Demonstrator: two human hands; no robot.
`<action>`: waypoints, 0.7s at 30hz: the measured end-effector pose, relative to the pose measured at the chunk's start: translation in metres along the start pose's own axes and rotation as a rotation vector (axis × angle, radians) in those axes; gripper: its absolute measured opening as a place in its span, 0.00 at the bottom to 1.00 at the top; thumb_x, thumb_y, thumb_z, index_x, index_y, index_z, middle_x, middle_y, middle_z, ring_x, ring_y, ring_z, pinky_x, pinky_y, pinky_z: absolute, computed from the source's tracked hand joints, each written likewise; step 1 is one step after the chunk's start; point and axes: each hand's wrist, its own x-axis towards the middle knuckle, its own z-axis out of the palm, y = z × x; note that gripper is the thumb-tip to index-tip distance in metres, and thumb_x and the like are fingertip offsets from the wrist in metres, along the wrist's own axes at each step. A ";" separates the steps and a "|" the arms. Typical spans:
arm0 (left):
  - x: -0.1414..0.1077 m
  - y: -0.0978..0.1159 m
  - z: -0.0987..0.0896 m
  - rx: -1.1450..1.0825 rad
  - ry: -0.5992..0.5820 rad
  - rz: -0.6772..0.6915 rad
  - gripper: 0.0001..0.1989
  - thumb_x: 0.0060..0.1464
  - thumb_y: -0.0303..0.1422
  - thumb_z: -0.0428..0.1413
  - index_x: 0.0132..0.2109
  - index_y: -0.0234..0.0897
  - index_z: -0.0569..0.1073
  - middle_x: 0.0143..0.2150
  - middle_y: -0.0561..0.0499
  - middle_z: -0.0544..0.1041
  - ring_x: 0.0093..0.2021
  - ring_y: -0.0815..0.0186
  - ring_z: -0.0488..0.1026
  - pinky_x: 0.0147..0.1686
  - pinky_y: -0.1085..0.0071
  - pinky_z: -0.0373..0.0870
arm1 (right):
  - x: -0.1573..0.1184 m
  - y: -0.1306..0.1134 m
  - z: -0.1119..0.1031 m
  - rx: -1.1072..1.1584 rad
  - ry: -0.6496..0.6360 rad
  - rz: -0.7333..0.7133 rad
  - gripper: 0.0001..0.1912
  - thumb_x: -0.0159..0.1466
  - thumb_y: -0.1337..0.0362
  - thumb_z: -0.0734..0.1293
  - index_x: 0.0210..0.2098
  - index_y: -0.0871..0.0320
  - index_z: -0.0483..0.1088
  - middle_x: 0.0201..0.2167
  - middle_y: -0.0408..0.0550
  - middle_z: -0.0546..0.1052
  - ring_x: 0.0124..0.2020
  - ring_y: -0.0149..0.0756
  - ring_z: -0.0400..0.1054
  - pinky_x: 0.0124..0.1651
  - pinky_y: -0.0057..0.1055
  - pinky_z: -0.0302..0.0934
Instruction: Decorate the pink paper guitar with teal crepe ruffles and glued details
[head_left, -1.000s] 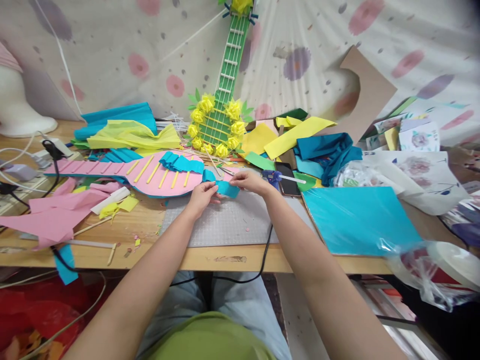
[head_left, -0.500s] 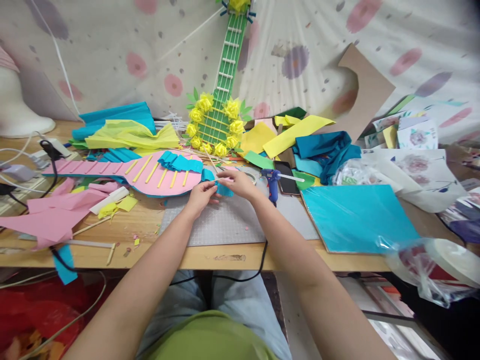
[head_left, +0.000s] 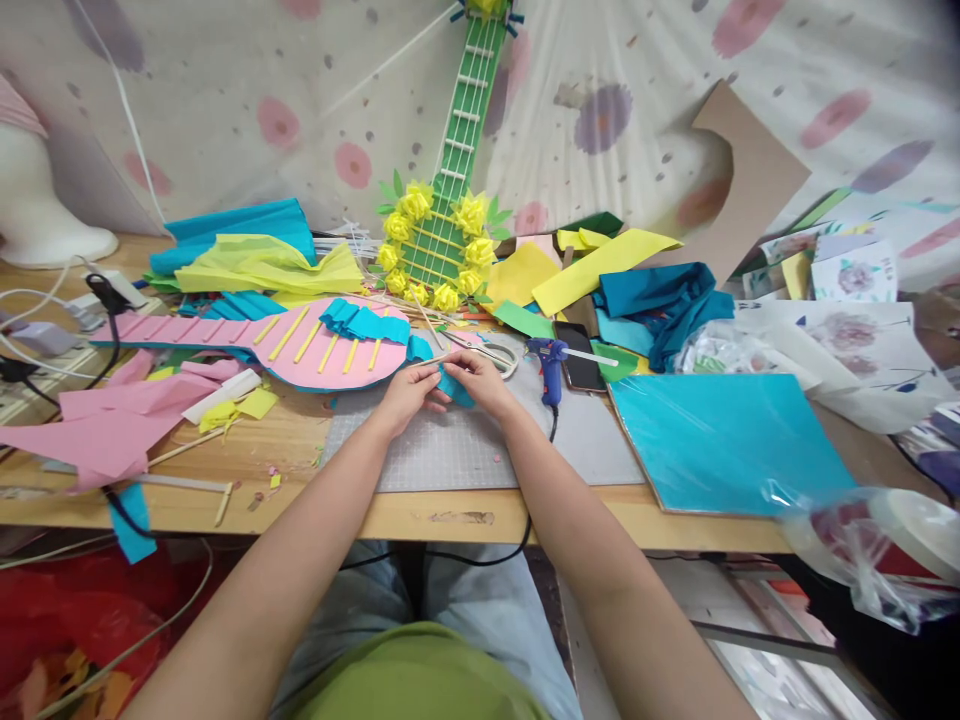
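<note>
A strip of blue crepe paper (head_left: 456,388) hangs between my two hands above the grey cutting mat (head_left: 420,460). My left hand (head_left: 409,395) pinches the strip's left end, and my right hand (head_left: 480,382) grips its upper edge, fingertips close together. Just left of them lies a pink guitar shape (head_left: 300,350) with yellow sticks and a ruffled blue strip (head_left: 364,323) on it. Scissors (head_left: 495,355) lie behind my right hand. To the right rests a blue glue gun (head_left: 549,370) with a white glue stick in it.
A green paper guitar (head_left: 450,190) with yellow flowers leans at the back. A phone (head_left: 580,360), coloured paper scraps and a blue board (head_left: 735,440) are on the right. Pink paper (head_left: 112,420) and cables lie left.
My right hand has come down and closer to my left, and its fingers now hold the blue strip's edge. The scissors show more clearly. The whole view has shifted slightly.
</note>
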 end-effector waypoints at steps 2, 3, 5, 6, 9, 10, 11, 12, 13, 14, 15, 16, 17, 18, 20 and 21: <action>0.000 -0.001 0.000 -0.004 -0.014 0.007 0.10 0.46 0.29 0.57 0.38 0.29 0.74 0.27 0.50 0.72 0.22 0.71 0.71 0.18 0.74 0.72 | -0.001 0.000 -0.002 0.031 -0.030 0.000 0.11 0.56 0.59 0.62 0.34 0.59 0.70 0.34 0.46 0.72 0.38 0.30 0.64 0.43 0.29 0.57; 0.000 -0.001 0.000 -0.003 -0.022 0.008 0.11 0.46 0.29 0.58 0.39 0.29 0.74 0.27 0.50 0.72 0.22 0.71 0.71 0.18 0.74 0.72 | -0.002 0.000 -0.003 0.046 -0.036 0.001 0.12 0.56 0.58 0.62 0.34 0.59 0.70 0.34 0.46 0.72 0.38 0.30 0.64 0.43 0.29 0.57; 0.001 -0.003 -0.001 0.006 -0.046 0.009 0.12 0.46 0.30 0.58 0.39 0.30 0.74 0.24 0.51 0.72 0.21 0.72 0.69 0.19 0.74 0.71 | -0.002 0.000 -0.002 0.089 -0.023 0.014 0.12 0.55 0.57 0.63 0.32 0.59 0.70 0.32 0.45 0.72 0.35 0.30 0.63 0.42 0.29 0.57; 0.001 -0.004 -0.002 0.010 -0.059 0.011 0.12 0.46 0.31 0.58 0.40 0.30 0.74 0.22 0.52 0.71 0.20 0.73 0.68 0.20 0.75 0.71 | -0.002 0.000 -0.001 0.119 -0.009 0.024 0.12 0.54 0.56 0.64 0.31 0.59 0.69 0.30 0.44 0.71 0.34 0.30 0.63 0.40 0.28 0.58; 0.002 -0.005 -0.003 0.008 -0.086 0.016 0.14 0.46 0.33 0.58 0.41 0.31 0.74 0.16 0.57 0.65 0.16 0.76 0.63 0.21 0.75 0.71 | -0.003 -0.001 0.003 0.204 0.043 0.049 0.12 0.52 0.56 0.65 0.28 0.59 0.67 0.27 0.42 0.70 0.31 0.29 0.63 0.38 0.28 0.58; 0.002 -0.005 -0.003 -0.001 -0.088 0.020 0.15 0.45 0.34 0.58 0.41 0.31 0.74 0.15 0.57 0.64 0.16 0.76 0.61 0.21 0.74 0.72 | -0.003 -0.002 0.003 0.222 0.056 0.051 0.12 0.51 0.56 0.65 0.27 0.59 0.66 0.27 0.42 0.69 0.30 0.28 0.63 0.38 0.28 0.58; 0.002 -0.005 -0.003 -0.011 -0.089 0.025 0.16 0.44 0.34 0.59 0.41 0.31 0.74 0.15 0.58 0.63 0.15 0.77 0.60 0.21 0.73 0.72 | -0.003 -0.002 0.003 0.232 0.067 0.052 0.12 0.51 0.56 0.65 0.27 0.59 0.66 0.27 0.42 0.69 0.30 0.28 0.62 0.38 0.28 0.58; 0.002 -0.005 -0.003 -0.020 -0.087 0.030 0.16 0.44 0.34 0.59 0.41 0.31 0.74 0.15 0.59 0.62 0.15 0.77 0.59 0.21 0.73 0.72 | -0.003 -0.003 0.003 0.235 0.073 0.053 0.12 0.51 0.56 0.65 0.27 0.59 0.66 0.27 0.42 0.70 0.30 0.28 0.63 0.38 0.28 0.58; 0.002 -0.004 -0.002 -0.024 -0.082 0.036 0.16 0.43 0.34 0.60 0.41 0.31 0.75 0.16 0.59 0.62 0.15 0.78 0.58 0.21 0.73 0.72 | -0.004 -0.004 0.003 0.233 0.073 0.057 0.11 0.51 0.56 0.65 0.27 0.58 0.66 0.27 0.42 0.70 0.31 0.29 0.63 0.39 0.28 0.58; 0.002 -0.004 -0.002 -0.021 -0.073 0.043 0.16 0.42 0.34 0.60 0.40 0.31 0.75 0.16 0.59 0.62 0.15 0.79 0.57 0.22 0.72 0.72 | -0.004 -0.004 0.003 0.229 0.071 0.061 0.11 0.51 0.56 0.65 0.27 0.58 0.67 0.27 0.42 0.70 0.31 0.29 0.63 0.39 0.28 0.58; 0.002 -0.004 -0.002 -0.011 -0.061 0.050 0.16 0.41 0.34 0.61 0.40 0.31 0.75 0.17 0.59 0.63 0.15 0.79 0.57 0.22 0.72 0.72 | -0.004 -0.004 0.002 0.220 0.067 0.065 0.11 0.52 0.56 0.64 0.27 0.58 0.67 0.27 0.42 0.70 0.31 0.29 0.63 0.40 0.28 0.58; 0.002 -0.004 -0.001 0.005 -0.049 0.060 0.16 0.41 0.34 0.61 0.39 0.31 0.75 0.17 0.58 0.64 0.15 0.79 0.57 0.22 0.72 0.72 | -0.004 -0.004 0.002 0.209 0.067 0.069 0.11 0.52 0.56 0.64 0.27 0.58 0.67 0.27 0.43 0.71 0.32 0.29 0.63 0.40 0.28 0.58; 0.002 -0.004 -0.001 0.022 -0.037 0.072 0.16 0.41 0.35 0.61 0.38 0.31 0.75 0.18 0.58 0.64 0.15 0.79 0.57 0.22 0.72 0.72 | -0.003 -0.004 0.002 0.194 0.072 0.071 0.11 0.52 0.56 0.64 0.27 0.59 0.67 0.27 0.43 0.71 0.31 0.29 0.63 0.39 0.28 0.58; 0.002 -0.005 -0.001 0.036 -0.025 0.087 0.15 0.40 0.35 0.61 0.37 0.31 0.75 0.18 0.58 0.65 0.15 0.80 0.57 0.22 0.72 0.72 | -0.003 -0.003 0.003 0.176 0.081 0.072 0.11 0.52 0.57 0.63 0.28 0.59 0.67 0.27 0.43 0.71 0.31 0.29 0.63 0.39 0.28 0.58; 0.003 -0.006 -0.001 0.052 -0.009 0.114 0.15 0.40 0.35 0.61 0.37 0.31 0.75 0.21 0.57 0.66 0.15 0.80 0.56 0.21 0.71 0.72 | -0.002 -0.001 0.004 0.135 0.099 0.073 0.09 0.53 0.58 0.63 0.28 0.59 0.67 0.27 0.43 0.71 0.31 0.29 0.63 0.38 0.28 0.58; 0.003 -0.007 -0.001 0.055 -0.002 0.124 0.15 0.40 0.36 0.60 0.36 0.31 0.75 0.21 0.57 0.67 0.15 0.80 0.56 0.21 0.71 0.72 | -0.002 -0.001 0.004 0.113 0.102 0.073 0.09 0.53 0.59 0.63 0.28 0.59 0.67 0.28 0.43 0.71 0.31 0.30 0.63 0.39 0.28 0.58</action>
